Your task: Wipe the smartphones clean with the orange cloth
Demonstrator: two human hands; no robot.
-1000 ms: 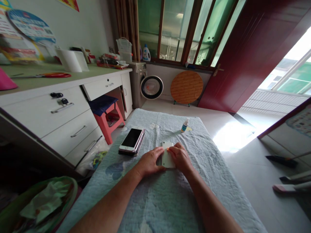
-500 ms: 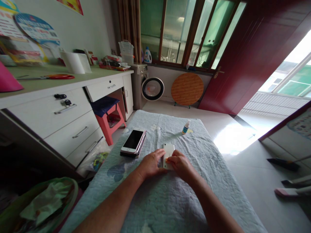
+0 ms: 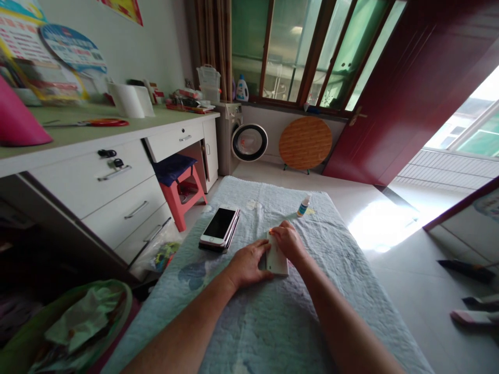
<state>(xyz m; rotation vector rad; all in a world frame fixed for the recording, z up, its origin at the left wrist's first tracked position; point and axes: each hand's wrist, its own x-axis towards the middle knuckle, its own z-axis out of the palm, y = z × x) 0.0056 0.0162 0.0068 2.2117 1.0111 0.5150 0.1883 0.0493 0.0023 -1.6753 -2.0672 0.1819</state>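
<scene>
A white smartphone (image 3: 277, 261) lies back side up on the quilted cloth. My left hand (image 3: 249, 265) grips it along the left side, thumb by the lower edge and fingers at the upper left. Over the phone's top end, my right hand (image 3: 287, 240) is closed with its fingertips pinching a small orange piece (image 3: 271, 231) against the back. Most of that piece is hidden, so its kind cannot be made out. To the left lies a stack of phones (image 3: 220, 227), the top one white with a dark screen. A small spray bottle (image 3: 303, 206) stands beyond my right hand.
The pale blue quilted cloth (image 3: 249, 322) covers the surface under my arms. A lined bin (image 3: 125, 304) with crumpled tissue stands at lower left. A white desk (image 3: 97, 187) with drawers and a red stool (image 3: 183, 192) border the left side.
My right hand has slid from the phone's lower half up to its top end with the orange piece. My left hand keeps its hold on the phone. The camera view has shifted slightly.
</scene>
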